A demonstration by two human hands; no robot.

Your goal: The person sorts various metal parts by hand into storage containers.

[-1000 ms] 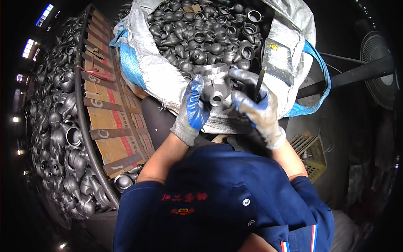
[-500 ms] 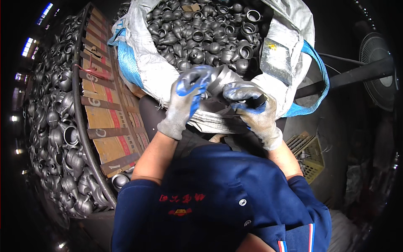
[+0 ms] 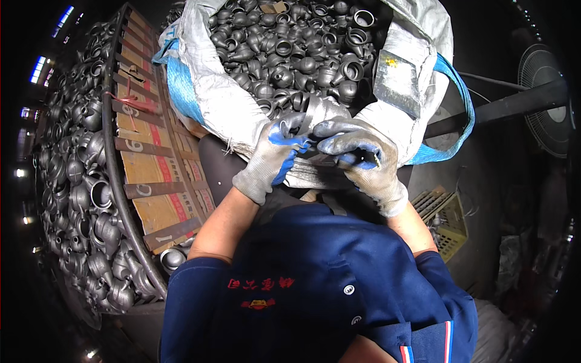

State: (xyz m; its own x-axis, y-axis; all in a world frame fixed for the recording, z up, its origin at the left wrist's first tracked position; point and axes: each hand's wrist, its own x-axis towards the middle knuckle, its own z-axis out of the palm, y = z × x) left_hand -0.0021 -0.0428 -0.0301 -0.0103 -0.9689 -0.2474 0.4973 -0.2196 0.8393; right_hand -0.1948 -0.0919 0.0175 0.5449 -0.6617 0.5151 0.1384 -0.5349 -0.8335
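Note:
A dark grey cast-metal fitting (image 3: 327, 110) with a rounded, ringed body sits between my gloved hands, over the near rim of a big white woven sack (image 3: 224, 112). My left hand (image 3: 272, 151), in a grey glove with blue coating, is closed at the fitting's left side, its thumb pointing inward. From the right, my right hand (image 3: 366, 151) curls its fingers against the fitting's near right side. The gloves cover the fitting's lower part. Behind it, the sack holds a heap of similar castings (image 3: 290, 54).
At left a metal-framed bin (image 3: 109, 151), lined with cardboard and slats, borders another pile of castings (image 3: 78, 181). Blue strap loops (image 3: 466, 115) hang from the sack. A yellow plastic crate (image 3: 451, 227) and a standing fan (image 3: 541, 97) are on the right.
My left hand has come down and its thumb has turned inward toward the right hand. My right hand has shifted slightly left, and the fitting between them has turned a little.

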